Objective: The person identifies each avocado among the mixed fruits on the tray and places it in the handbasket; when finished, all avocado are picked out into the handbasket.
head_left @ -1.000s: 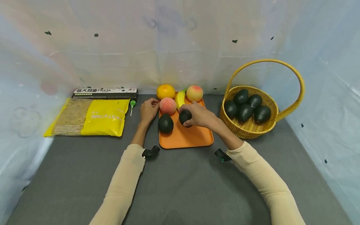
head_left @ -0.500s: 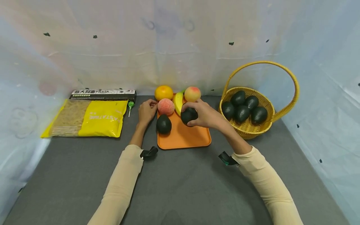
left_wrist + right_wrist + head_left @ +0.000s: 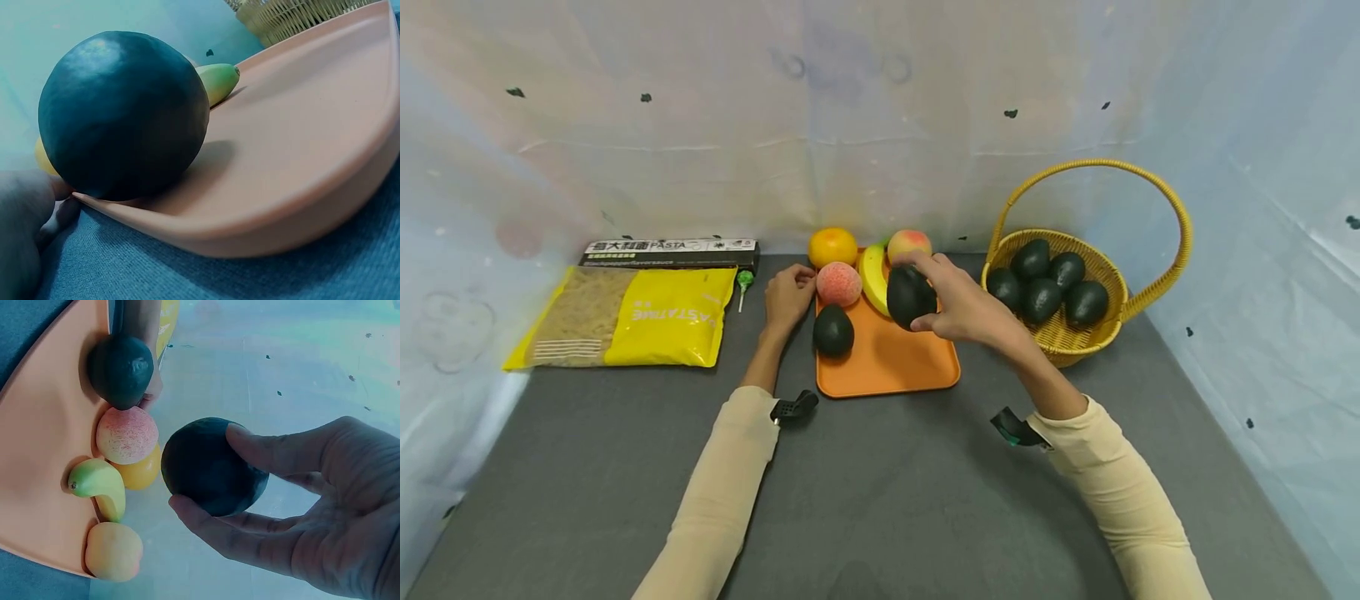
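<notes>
My right hand (image 3: 970, 304) holds a dark green avocado (image 3: 209, 465) between thumb and fingers, raised over the orange tray (image 3: 887, 375). My left hand (image 3: 786, 298) is at the tray's left edge, with fingertips pinching its rim in the left wrist view. A second avocado (image 3: 833, 331) sits on the tray's left side, close to the left hand. Behind it are a rough pink peach (image 3: 838, 284) and an orange (image 3: 832, 248). A banana (image 3: 872, 279) lies beside these, and a paler peach (image 3: 909, 243) is at the back right, partly hidden by the right hand.
A yellow wicker basket (image 3: 1120, 325) with a tall handle stands on the right, with several avocados (image 3: 1041, 300) inside. On the left lie a yellow pasta bag (image 3: 673, 317), a black-and-white pasta box (image 3: 685, 252) and a green lollipop (image 3: 744, 279). A pale curtain (image 3: 880, 125) hangs behind.
My right hand has lifted the avocado from the tray and shifted it slightly right, turning it more upright. My left hand stays at the tray edge; the head view has shifted slightly.
</notes>
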Motion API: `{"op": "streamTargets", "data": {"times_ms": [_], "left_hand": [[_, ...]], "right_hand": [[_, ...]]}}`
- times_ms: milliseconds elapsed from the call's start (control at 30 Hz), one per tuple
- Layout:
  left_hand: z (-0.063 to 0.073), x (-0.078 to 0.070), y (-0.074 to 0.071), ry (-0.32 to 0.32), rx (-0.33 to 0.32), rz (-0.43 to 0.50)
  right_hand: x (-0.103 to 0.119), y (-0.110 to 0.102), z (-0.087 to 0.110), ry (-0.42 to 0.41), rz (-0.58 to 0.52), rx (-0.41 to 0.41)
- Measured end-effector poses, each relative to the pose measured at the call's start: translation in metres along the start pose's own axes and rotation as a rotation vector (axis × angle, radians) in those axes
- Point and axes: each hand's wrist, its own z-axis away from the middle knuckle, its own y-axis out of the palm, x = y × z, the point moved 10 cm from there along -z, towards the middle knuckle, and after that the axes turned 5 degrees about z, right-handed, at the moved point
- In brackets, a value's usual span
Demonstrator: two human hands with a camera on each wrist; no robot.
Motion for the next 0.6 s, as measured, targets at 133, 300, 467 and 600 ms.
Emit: {"op": "streamTargets", "data": {"times_ms": [133, 300, 467, 600], "left_hand": [[0.0, 0.0, -0.001, 0.001, 0.004, 0.002], [0.002, 0.003, 0.0, -0.004, 0.004, 0.005], [0.004, 0.002, -0.002, -0.002, -0.002, 0.003], [0.003, -0.002, -0.003, 0.012, 0.002, 0.011]], "right_hand": [[-0.002, -0.002, 0.002, 0.015, 0.022, -0.009], [-0.007, -0.004, 0.004, 0.053, 0.045, -0.006], [-0.013, -0.01, 0.009, 0.075, 0.018, -0.009], [-0.017, -0.018, 0.017, 0.094, -0.02, -0.015]]}}
